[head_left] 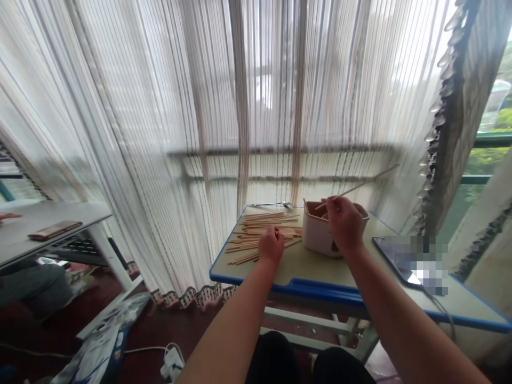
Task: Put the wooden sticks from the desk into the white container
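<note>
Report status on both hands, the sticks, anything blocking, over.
Right hand gripping one wooden stick at pale container. Left hand at loose wooden sticks. Tablet right of container, not blocking.

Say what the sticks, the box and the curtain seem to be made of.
Sticks: probably wood or bamboo, matt; tan, thin and straight.
Box: perhaps smooth plastic; plain pale wall, though covered board is possible.
Curtain: thin fabric, sheer; daylight passes through its soft folds.
</note>
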The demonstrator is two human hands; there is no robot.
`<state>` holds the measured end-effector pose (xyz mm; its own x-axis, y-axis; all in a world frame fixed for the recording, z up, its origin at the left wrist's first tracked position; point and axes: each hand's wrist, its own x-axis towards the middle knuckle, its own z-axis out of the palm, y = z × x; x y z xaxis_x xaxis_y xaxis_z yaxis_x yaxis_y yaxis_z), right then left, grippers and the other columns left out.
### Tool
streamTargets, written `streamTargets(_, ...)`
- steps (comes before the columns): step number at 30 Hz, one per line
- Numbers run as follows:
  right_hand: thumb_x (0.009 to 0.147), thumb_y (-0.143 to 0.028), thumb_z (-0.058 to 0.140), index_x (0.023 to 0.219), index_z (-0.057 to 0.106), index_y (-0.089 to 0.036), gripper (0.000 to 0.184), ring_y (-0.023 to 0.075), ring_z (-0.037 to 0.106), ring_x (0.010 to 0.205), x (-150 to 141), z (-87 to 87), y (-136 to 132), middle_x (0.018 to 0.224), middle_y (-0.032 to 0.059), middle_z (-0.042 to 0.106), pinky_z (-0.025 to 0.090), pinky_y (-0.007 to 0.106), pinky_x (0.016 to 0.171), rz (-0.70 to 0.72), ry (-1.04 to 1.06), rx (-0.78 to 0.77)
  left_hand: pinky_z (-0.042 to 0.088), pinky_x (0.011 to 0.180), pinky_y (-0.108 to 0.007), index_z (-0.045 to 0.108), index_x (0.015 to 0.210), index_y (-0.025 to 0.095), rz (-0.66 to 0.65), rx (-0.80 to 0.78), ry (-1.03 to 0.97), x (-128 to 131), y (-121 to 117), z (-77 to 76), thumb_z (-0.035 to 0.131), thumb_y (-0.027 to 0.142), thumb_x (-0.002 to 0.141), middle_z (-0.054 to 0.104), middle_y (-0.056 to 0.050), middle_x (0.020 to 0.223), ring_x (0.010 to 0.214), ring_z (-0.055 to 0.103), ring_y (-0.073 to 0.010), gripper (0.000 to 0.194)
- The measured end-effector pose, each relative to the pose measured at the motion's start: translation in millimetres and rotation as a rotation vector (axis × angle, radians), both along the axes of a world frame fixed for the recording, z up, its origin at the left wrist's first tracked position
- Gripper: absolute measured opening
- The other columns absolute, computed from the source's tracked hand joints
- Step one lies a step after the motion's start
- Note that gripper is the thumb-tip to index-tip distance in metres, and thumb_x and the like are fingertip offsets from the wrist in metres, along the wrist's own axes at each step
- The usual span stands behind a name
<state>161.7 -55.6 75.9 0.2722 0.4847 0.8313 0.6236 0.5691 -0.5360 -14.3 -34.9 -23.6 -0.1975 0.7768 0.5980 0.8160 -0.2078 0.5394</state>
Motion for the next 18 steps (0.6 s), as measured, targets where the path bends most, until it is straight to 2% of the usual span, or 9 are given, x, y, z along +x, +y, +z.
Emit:
streamTargets(3, 0.08, -0.043, 0.042, 0.082, 0.06, -0.016, 0.033, 0.0179, 0.057, 0.073, 1.1, -1.0, 9.9, 0.079, 0.0073, 0.065, 0.04, 0.029, 0.068, -0.087, -0.081, -0.051, 0.04, 0.064, -0.028, 0.048, 0.098, 0.017, 0.044, 0.022, -0.045, 1.7, -0.4, 0.4, 0.037, 0.021, 0.08, 0.062, -0.007, 0.079, 0.071, 0.058, -0.0182, 0.021)
streamTargets(6, 0.078, -0.042, 0.043, 0.078, 0.063, -0.017, 0.032, 0.0179, 0.057, 0.07, -0.3, -2.5, 15.0, 0.074, 0.0068, 0.065, 0.038, 0.027, 0.064, -0.083, -0.17, -0.154, 0.04, 0.065, -0.028, 0.044, 0.107, 0.015, 0.083, 0.049, -0.101, 4.5, -2.8, 1.0, 0.035, 0.02, 0.081, 0.062, -0.01, 0.085, 0.074, 0.058, -0.0191, 0.027)
streamTargets(10, 0.076, -0.041, 0.045, 0.071, 0.065, -0.017, 0.032, 0.0172, 0.056, 0.062, 1.9, 3.8, 21.3, 0.067, 0.0069, 0.064, 0.033, 0.025, 0.056, -0.06, -0.335, -0.336, 0.04, 0.068, -0.028, 0.045, 0.106, 0.017, 0.073, 0.065, -0.105, 8.1, -5.4, 1.2, 0.034, 0.021, 0.083, 0.062, -0.01, 0.09, 0.079, 0.059, -0.0191, 0.026)
streamTargets(14, 0.074, -0.039, 0.045, 0.068, 0.066, -0.018, 0.031, 0.0166, 0.055, 0.059, 6.9, 5.9, 28.8, 0.065, 0.0087, 0.064, 0.031, 0.025, 0.053, -0.099, -0.47, -0.387, 0.041, 0.071, -0.027, 0.047, 0.106, 0.018, 0.059, 0.107, -0.101, 10.8, -6.9, 1.6, 0.031, 0.019, 0.084, 0.061, -0.01, 0.097, 0.085, 0.058, -0.0186, 0.027)
streamTargets(18, 0.071, -0.037, 0.049, 0.065, 0.067, -0.02, 0.026, 0.0162, 0.054, 0.056, 10.3, 0.5, 32.8, 0.063, 0.0079, 0.064, 0.03, 0.025, 0.051, -0.08, -0.505, -0.444, 0.041, 0.073, -0.028, 0.048, 0.104, 0.017, 0.056, 0.148, -0.116, 13.9, -8.1, 1.7, 0.03, 0.019, 0.085, 0.061, -0.009, 0.097, 0.086, 0.057, -0.0187, 0.026)
